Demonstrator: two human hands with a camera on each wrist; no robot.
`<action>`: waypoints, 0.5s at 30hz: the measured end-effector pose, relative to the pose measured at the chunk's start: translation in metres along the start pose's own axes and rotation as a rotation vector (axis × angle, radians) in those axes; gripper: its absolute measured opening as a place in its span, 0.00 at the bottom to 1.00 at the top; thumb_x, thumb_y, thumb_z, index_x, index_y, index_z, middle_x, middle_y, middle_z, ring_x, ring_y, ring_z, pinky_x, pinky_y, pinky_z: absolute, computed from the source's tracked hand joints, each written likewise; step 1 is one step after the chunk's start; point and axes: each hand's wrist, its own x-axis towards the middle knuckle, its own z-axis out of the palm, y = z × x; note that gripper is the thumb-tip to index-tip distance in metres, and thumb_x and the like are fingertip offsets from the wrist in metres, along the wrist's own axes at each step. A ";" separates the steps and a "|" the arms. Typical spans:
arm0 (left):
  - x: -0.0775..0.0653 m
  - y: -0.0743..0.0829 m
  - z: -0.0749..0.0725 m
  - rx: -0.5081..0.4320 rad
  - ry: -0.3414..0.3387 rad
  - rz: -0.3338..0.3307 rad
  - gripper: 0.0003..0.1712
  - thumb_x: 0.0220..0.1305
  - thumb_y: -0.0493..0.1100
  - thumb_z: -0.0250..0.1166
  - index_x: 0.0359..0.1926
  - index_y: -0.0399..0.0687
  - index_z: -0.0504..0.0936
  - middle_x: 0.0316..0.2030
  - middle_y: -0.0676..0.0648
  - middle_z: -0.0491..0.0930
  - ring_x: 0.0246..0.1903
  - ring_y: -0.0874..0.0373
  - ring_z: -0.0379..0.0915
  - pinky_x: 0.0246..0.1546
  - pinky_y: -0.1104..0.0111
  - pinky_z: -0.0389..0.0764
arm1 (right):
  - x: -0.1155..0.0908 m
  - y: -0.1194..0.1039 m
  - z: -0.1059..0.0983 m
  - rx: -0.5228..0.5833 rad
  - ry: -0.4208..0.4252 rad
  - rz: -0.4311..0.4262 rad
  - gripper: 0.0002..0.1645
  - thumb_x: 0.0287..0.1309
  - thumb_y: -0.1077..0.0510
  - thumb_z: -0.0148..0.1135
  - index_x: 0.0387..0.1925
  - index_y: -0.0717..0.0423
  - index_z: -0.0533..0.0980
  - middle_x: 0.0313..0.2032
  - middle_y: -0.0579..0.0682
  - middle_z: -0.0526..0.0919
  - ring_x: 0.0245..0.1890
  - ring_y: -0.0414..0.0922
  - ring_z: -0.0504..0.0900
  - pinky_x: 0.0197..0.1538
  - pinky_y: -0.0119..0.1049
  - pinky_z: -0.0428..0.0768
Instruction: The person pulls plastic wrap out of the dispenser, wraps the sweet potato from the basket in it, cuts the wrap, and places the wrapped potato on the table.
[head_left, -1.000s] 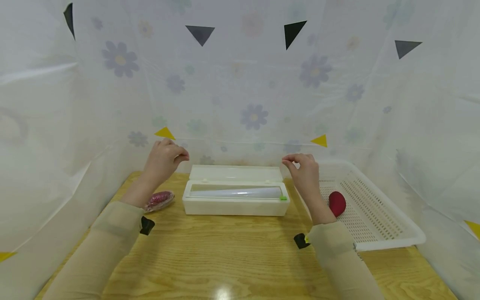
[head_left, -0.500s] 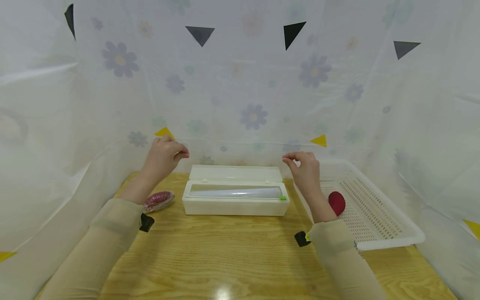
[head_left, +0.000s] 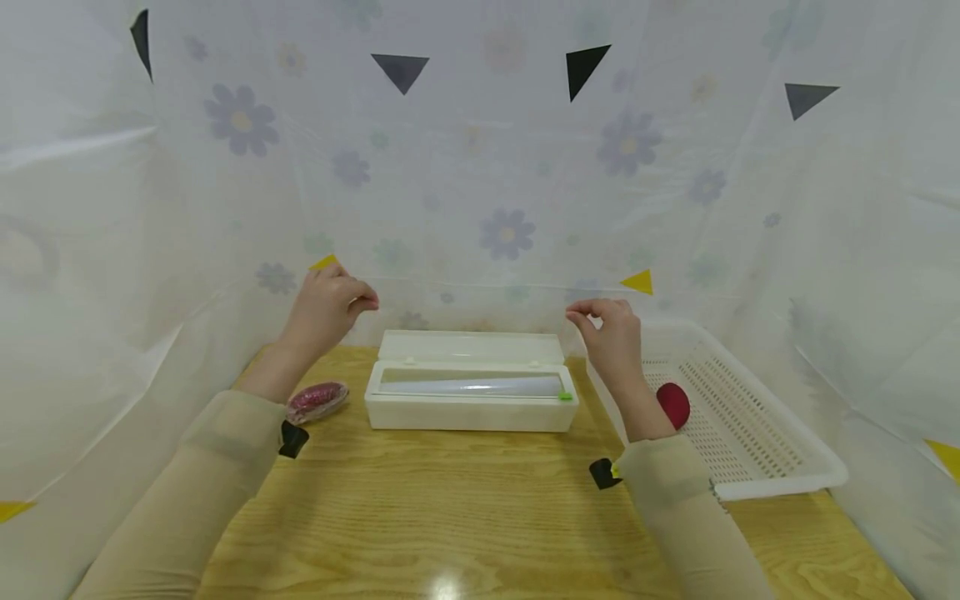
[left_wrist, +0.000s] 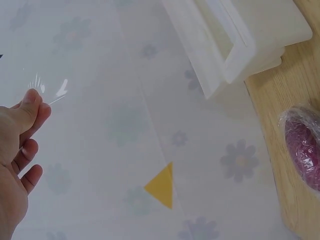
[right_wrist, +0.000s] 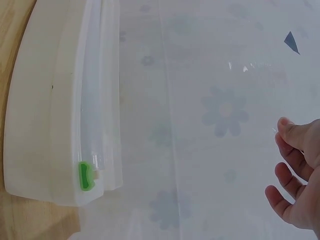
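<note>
Clear cling film (left_wrist: 62, 88) shows as bright creases and glints at the fingertips of my left hand (head_left: 322, 308), which pinches it between thumb and forefinger. On the other side my right hand (head_left: 617, 342) pinches the film too, its thumb and forefinger meeting. Both hands are raised above the far side of a white cling film dispenser (head_left: 472, 415), lid up, with the film roll (head_left: 472, 387) inside. A green slider cutter (right_wrist: 86, 176) sits at the dispenser's right end. The sheet between my hands is almost invisible in the head view.
Left of the dispenser lies a dark purple-red oblong thing (head_left: 318, 400) wrapped in clear film. A white perforated basket (head_left: 832, 479) stands at the right with a dark red, rounded thing (head_left: 673, 406) in it. Flower-patterned sheeting (head_left: 480, 167) encloses the wooden table (head_left: 450, 508).
Both hands have risen slightly, still pinching, with about the same distance between them. The dispenser, the wrapped thing and the basket stay in place.
</note>
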 end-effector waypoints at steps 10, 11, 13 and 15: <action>0.004 0.000 -0.005 0.003 -0.006 -0.001 0.03 0.53 0.39 0.69 0.29 0.43 0.86 0.26 0.45 0.83 0.31 0.50 0.67 0.40 0.52 0.68 | 0.005 -0.002 -0.002 -0.017 -0.022 0.022 0.08 0.52 0.59 0.68 0.33 0.61 0.84 0.32 0.56 0.85 0.34 0.54 0.74 0.42 0.45 0.68; 0.005 0.001 -0.006 0.004 -0.006 -0.002 0.03 0.53 0.38 0.69 0.29 0.42 0.86 0.26 0.44 0.83 0.31 0.49 0.67 0.39 0.52 0.68 | 0.005 -0.002 -0.002 -0.017 -0.025 0.026 0.08 0.52 0.59 0.68 0.33 0.60 0.84 0.32 0.56 0.85 0.34 0.54 0.74 0.42 0.45 0.68; 0.005 0.001 -0.007 0.003 -0.006 -0.003 0.03 0.53 0.38 0.69 0.29 0.42 0.86 0.26 0.44 0.83 0.31 0.49 0.67 0.38 0.53 0.67 | 0.006 -0.002 -0.002 -0.019 -0.027 0.029 0.08 0.53 0.59 0.68 0.33 0.61 0.84 0.32 0.57 0.85 0.35 0.54 0.74 0.43 0.46 0.68; 0.006 0.001 -0.007 0.006 -0.006 -0.004 0.03 0.53 0.38 0.69 0.29 0.42 0.86 0.26 0.44 0.83 0.32 0.49 0.68 0.39 0.52 0.68 | 0.007 -0.003 -0.003 -0.017 -0.027 0.031 0.07 0.53 0.60 0.68 0.33 0.61 0.84 0.32 0.57 0.85 0.35 0.54 0.74 0.43 0.46 0.68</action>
